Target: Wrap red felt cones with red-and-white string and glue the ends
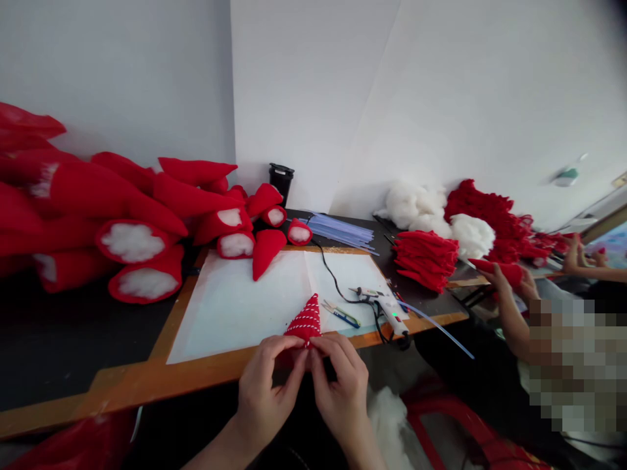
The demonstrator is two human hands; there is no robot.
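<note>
Both hands, left hand [267, 391] and right hand [340, 390], pinch the base of a small red striped cone [304, 322] at the table's [147, 382] near edge. A glue gun [389, 307] and scissors [341, 314] lie just to its right.

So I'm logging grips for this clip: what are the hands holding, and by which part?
Both the left hand and the right hand pinch the red cone with white stripes at its wide bottom edge, tip pointing away.
</note>
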